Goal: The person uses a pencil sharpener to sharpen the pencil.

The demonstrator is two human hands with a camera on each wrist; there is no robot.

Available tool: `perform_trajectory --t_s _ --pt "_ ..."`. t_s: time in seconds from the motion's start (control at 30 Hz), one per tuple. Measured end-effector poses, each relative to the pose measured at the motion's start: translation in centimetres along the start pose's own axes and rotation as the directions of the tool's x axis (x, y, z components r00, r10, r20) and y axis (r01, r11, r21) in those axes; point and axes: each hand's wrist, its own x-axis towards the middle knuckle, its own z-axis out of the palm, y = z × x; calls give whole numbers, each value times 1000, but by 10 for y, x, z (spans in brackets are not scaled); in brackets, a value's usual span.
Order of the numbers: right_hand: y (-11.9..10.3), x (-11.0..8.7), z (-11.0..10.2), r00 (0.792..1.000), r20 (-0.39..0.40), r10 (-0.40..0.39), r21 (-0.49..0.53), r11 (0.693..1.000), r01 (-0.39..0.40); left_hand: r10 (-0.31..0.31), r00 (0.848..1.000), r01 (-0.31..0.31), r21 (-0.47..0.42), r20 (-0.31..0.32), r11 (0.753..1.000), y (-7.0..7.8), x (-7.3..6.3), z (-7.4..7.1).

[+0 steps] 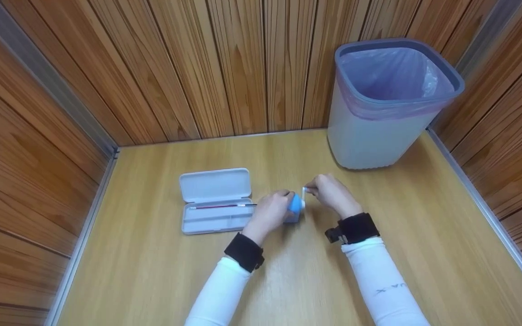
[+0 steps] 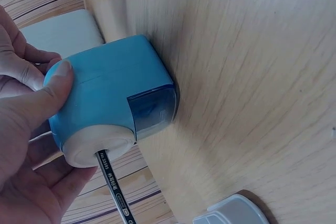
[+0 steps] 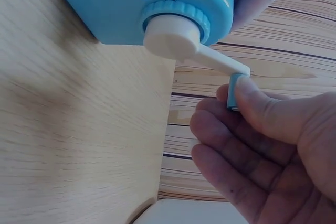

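A blue hand-crank pencil sharpener (image 2: 105, 87) with a dark see-through shavings drawer (image 2: 155, 111) stands on the table. My left hand (image 1: 268, 210) grips its top and side, thumb on the blue casing. Out of the sharpener's white front sticks a pencil (image 2: 115, 190), its dark barrel reaching left over the pencil case (image 1: 215, 176). On the opposite side, my right hand (image 1: 332, 194) pinches the small blue knob (image 3: 234, 92) of the white crank (image 3: 220, 60) between thumb and fingers. In the head view the crank arm points up.
The grey pencil case lies with its lid up, left of the sharpener. A bin (image 1: 369, 136) with a pink-tinted liner stands at the back right. Wood-panelled walls (image 1: 243, 68) border the table (image 1: 152, 280) at the back and both sides.
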Motion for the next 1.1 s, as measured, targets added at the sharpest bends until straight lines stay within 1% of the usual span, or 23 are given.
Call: perform_trajectory --t_s 0.13,0.27,0.53,0.67,0.77,1.0,1.1 --pt "2 1 2 1000 -19 -7 -5 1000 7 -9 1000 9 -6 3 1000 0 0 1" --pt "4 3 5 999 -32 -9 -7 1000 9 -6 1000 6 -5 2 1000 0 0 1" --pt "7 6 9 998 -54 -13 6 1000 14 -18 1000 18 -17 8 1000 0 0 0" --pt "10 8 13 999 -40 4 -5 1000 -4 -2 1000 2 -11 -7 1000 1 -1 1" --pt "10 9 14 999 -30 35 -7 999 -35 4 1000 -4 -13 -14 1000 1 -1 1" --pt "10 11 16 998 -18 59 10 998 -59 -22 1000 23 -45 17 999 0 1 0" --pt "11 12 18 997 -14 70 12 997 -70 -22 999 23 -45 24 999 -1 0 0"
